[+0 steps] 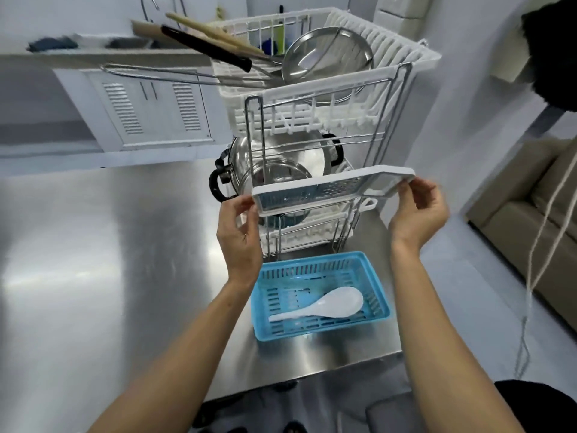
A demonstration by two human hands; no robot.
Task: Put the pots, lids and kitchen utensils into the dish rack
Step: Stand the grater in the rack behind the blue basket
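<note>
A flat white plastic grater (331,189) is held level in front of the two-tier dish rack (387,79). My left hand (240,226) pinches its left end and my right hand (421,210) grips its handle end. The rack's upper tier holds a steel lid (324,54), a black-handled utensil (206,46), wooden utensils (212,29) and a long steel utensil (156,73). A steel pot with black handles (246,157) lies in the lower tier, behind the grater. A white rice spoon (324,304) lies in the blue basket (377,292) just below my hands.
The rack and the blue basket stand on a steel table (109,245), whose front edge is near my body. White cabinets (150,110) stand behind on the left. A beige sofa (530,214) and a hanging white cord (537,245) are on the right.
</note>
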